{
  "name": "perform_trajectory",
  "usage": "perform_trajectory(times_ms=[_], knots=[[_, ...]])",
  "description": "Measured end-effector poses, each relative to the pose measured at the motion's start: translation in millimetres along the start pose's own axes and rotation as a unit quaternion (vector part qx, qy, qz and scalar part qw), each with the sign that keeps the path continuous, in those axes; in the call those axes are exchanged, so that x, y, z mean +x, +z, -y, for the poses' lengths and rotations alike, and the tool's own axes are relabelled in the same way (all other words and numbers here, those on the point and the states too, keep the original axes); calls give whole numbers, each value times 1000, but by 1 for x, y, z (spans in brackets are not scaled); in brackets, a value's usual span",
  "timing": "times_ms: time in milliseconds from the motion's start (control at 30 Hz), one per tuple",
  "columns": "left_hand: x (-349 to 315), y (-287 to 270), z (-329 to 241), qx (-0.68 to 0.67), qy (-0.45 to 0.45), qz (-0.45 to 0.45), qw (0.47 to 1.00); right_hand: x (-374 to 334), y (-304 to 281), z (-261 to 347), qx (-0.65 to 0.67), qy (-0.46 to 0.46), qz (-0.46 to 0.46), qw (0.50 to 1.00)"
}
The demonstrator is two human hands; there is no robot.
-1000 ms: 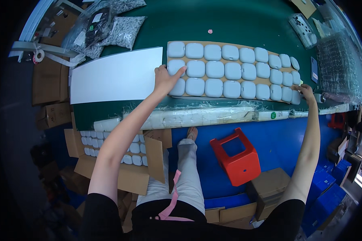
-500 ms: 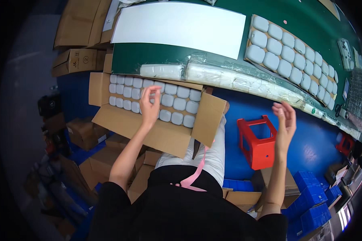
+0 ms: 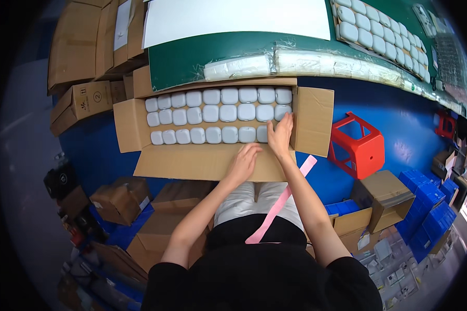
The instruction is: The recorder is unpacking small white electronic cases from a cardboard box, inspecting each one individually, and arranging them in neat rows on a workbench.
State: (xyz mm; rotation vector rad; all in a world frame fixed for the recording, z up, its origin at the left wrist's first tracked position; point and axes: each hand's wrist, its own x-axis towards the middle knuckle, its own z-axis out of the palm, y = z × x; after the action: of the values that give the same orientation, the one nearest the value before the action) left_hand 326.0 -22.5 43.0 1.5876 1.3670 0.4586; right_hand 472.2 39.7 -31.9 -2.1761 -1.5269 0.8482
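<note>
In front of me an open cardboard box (image 3: 187, 160) with its flaps folded out holds three rows of light grey rounded-square cases (image 3: 213, 135). My right hand (image 3: 281, 136) reaches in at the right end. Its fingers are stretched out against the last cases of the front and middle rows, covering them in part. My left hand (image 3: 244, 163) rests over the box's near flap, fingers loosely bent just short of the front row; nothing shows in it.
On the green table (image 3: 181, 62) lie a white sheet (image 3: 233, 20) and a cardboard layer of similar cases (image 3: 374, 41). Plastic-wrapped padding (image 3: 337, 65) lines its near edge. A red stool (image 3: 369, 155), cartons (image 3: 91, 101) and blue bins (image 3: 433, 220) stand around. A pink strap (image 3: 275, 212) hangs before me.
Both hands were raised and apart; now they have come together at the box's right part. The box sits squarer before me, and my view has shifted.
</note>
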Motion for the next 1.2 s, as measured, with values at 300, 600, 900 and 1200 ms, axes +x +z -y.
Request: perform_trajectory(times_ms=[300,600,900,1200], knots=[[76,-30,34,206,131,5,970,-9,10,-3,91,114,5,989],[157,25,48,415,280,63,863,11,19,-26,92,168,-8,981],[174,37,52,525,282,107,796,32,13,-39,100,168,1,981],[182,41,56,454,286,106,837,71,13,-41,118,174,8,978]])
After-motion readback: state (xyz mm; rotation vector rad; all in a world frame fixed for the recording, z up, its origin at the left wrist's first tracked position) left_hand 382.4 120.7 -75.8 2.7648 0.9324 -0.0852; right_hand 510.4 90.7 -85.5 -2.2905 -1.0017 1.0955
